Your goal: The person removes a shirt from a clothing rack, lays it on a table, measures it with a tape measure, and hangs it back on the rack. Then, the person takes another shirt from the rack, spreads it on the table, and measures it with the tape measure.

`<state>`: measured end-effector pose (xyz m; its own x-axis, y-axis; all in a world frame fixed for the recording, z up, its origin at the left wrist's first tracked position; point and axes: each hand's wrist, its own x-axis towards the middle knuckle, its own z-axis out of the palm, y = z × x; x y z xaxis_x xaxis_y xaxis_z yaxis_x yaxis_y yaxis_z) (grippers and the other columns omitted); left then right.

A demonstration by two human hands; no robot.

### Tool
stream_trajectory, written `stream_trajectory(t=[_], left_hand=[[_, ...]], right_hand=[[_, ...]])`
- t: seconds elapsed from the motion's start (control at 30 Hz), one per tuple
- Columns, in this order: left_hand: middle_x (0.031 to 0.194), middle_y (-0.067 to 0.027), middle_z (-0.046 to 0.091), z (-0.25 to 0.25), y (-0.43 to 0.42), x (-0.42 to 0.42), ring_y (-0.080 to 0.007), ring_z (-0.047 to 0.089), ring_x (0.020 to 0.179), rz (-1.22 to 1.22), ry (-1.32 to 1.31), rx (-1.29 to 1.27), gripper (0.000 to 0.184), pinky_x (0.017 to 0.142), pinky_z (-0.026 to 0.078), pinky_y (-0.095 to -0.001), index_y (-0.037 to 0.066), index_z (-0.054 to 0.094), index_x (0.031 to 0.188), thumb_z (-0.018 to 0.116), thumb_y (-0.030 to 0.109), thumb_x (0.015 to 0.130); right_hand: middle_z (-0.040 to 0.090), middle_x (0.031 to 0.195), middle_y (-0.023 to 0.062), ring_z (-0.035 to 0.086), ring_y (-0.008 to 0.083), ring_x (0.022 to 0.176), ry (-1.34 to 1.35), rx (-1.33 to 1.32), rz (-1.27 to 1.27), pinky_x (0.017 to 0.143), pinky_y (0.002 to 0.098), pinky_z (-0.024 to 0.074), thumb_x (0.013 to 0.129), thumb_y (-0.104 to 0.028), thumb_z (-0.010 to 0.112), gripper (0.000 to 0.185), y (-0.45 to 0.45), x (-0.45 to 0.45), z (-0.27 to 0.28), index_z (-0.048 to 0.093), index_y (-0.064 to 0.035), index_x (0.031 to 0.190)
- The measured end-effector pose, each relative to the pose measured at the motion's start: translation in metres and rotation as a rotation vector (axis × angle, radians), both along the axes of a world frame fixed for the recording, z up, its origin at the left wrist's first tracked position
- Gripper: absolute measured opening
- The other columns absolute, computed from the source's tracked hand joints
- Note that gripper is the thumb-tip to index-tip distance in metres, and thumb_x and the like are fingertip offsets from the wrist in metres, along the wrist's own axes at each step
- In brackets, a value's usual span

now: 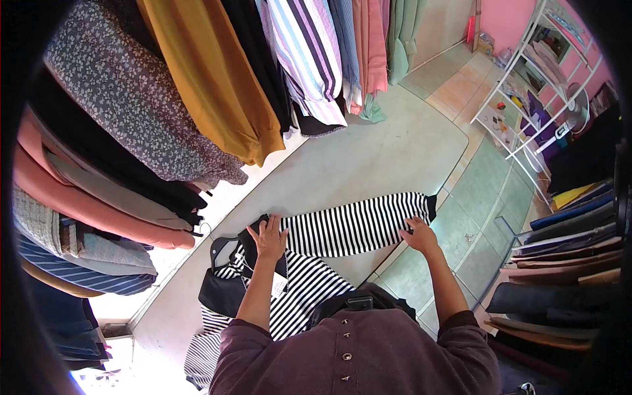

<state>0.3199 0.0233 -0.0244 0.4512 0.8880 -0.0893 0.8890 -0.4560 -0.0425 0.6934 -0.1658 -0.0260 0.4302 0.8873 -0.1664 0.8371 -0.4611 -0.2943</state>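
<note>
A black-and-white striped long-sleeved top with black shoulder panels and a black cuff lies on a pale surface in front of me. My left hand rests flat, fingers spread, at the black shoulder where the sleeve begins. One sleeve stretches out to the right. Near its cuff, my right hand touches the lower edge, its fingers apart. At the collar is a dark hanger with its hook showing. A white tag hangs beside my left wrist. My body hides the lower part of the top.
Hanging clothes, among them a mustard garment and a striped shirt, crowd the left and the back. More hanging garments line the right. A white metal shelf rack and a fan stand at the back right.
</note>
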Motion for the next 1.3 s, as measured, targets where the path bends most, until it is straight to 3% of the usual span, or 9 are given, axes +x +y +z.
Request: stream_trajectory(t=[0.13, 0.2, 0.27, 0.4, 0.57, 0.63, 0.7, 0.8, 1.3], left_hand=[[0.126, -0.0091, 0.043, 0.015, -0.029, 0.024, -0.0260, 0.040, 0.116, -0.006, -0.410, 0.118, 0.051, 0.099, 0.015, -0.0560, 0.007, 0.039, 0.126, 0.052, 0.029, 0.082], [0.113, -0.0119, 0.054, 0.015, -0.053, 0.039, -0.0297, 0.049, 0.105, -0.094, -0.646, -0.123, 0.045, 0.094, 0.033, -0.0414, 0.005, 0.050, 0.116, 0.059, 0.027, 0.078], [0.087, -0.0102, 0.062, 0.026, -0.076, 0.056, -0.0174, 0.061, 0.078, -0.076, -0.935, -0.676, 0.028, 0.072, 0.048, -0.0285, 0.000, 0.058, 0.099, 0.061, 0.018, 0.078], [0.079, -0.0063, 0.062, 0.016, -0.089, 0.052, -0.0098, 0.059, 0.070, 0.375, -1.177, -0.937, 0.016, 0.066, 0.048, -0.0214, -0.003, 0.060, 0.094, 0.053, 0.008, 0.084], [0.071, -0.0021, 0.063, -0.003, -0.056, 0.029, -0.0068, 0.057, 0.065, 0.288, -1.105, -0.546, 0.007, 0.062, 0.046, -0.0213, 0.000, 0.065, 0.078, 0.058, 0.001, 0.076], [0.068, -0.0063, 0.062, -0.007, -0.026, 0.014, -0.0130, 0.057, 0.058, 0.381, -1.062, -0.188, 0.007, 0.053, 0.044, -0.0261, 0.006, 0.067, 0.075, 0.062, 0.006, 0.070], [0.079, -0.0039, 0.061, -0.012, 0.005, -0.009, -0.0229, 0.057, 0.075, 0.481, -0.871, 0.064, 0.007, 0.068, 0.045, -0.0370, 0.013, 0.068, 0.074, 0.065, 0.018, 0.068], [0.099, 0.0021, 0.055, -0.002, 0.023, -0.014, -0.0234, 0.047, 0.101, 0.747, -0.584, 0.127, 0.010, 0.082, 0.035, -0.0456, 0.020, 0.067, 0.075, 0.066, 0.028, 0.069], [0.102, 0.0021, 0.054, -0.017, 0.023, -0.019, -0.0223, 0.044, 0.104, 0.765, -0.619, 0.134, 0.013, 0.084, 0.034, -0.0451, 0.022, 0.068, 0.077, 0.066, 0.032, 0.071]], right_hand=[[0.055, 0.087, 0.0112, 0.055, 0.0153, 0.071, 0.946, 0.174, 0.011, 0.064, 0.0272, 0.0450, 0.080, -0.035, 0.059, 0.046, 0.026, -0.060, 0.046, 0.052, 0.0015, 0.108], [0.054, 0.080, 0.0066, 0.050, 0.0129, 0.065, 1.096, 0.186, 0.148, 0.060, 0.0259, 0.0429, 0.082, -0.037, 0.057, 0.048, 0.035, -0.097, 0.021, 0.047, 0.0027, 0.107], [0.054, 0.075, 0.0074, 0.051, 0.0154, 0.064, 1.111, 0.206, 0.213, 0.060, 0.0274, 0.0431, 0.083, -0.039, 0.054, 0.050, 0.043, -0.136, 0.002, 0.043, 0.0022, 0.109], [0.055, 0.072, 0.0115, 0.053, 0.0162, 0.065, 0.963, 0.179, 0.214, 0.058, 0.0271, 0.0416, 0.086, -0.037, 0.050, 0.042, 0.063, -0.171, 0.006, 0.042, 0.0009, 0.103], [0.056, 0.079, 0.0167, 0.054, 0.0298, 0.077, 0.806, 0.257, 0.352, 0.070, 0.0375, 0.0424, 0.086, -0.035, 0.044, 0.035, 0.078, -0.190, 0.000, 0.054, -0.0006, 0.088], [0.058, 0.085, 0.0197, 0.053, 0.0340, 0.086, 0.757, 0.158, 0.387, 0.079, 0.0416, 0.0414, 0.085, -0.028, 0.043, 0.032, 0.081, -0.191, 0.006, 0.056, 0.0001, 0.092], [0.058, 0.083, 0.0193, 0.054, 0.0330, 0.083, 0.751, 0.139, 0.395, 0.077, 0.0409, 0.0427, 0.084, -0.027, 0.042, 0.031, 0.081, -0.190, 0.012, 0.060, -0.0019, 0.089], [0.059, 0.084, 0.0186, 0.056, 0.0322, 0.081, 0.754, 0.043, 0.367, 0.075, 0.0409, 0.0437, 0.084, -0.027, 0.041, 0.032, 0.077, -0.187, 0.012, 0.062, -0.0042, 0.091], [0.061, 0.081, 0.0118, 0.060, 0.0259, 0.076, 0.348, -0.091, 0.249, 0.068, 0.0390, 0.0486, 0.080, -0.032, 0.048, 0.027, 0.049, -0.193, 0.015, 0.066, -0.0125, 0.083]])
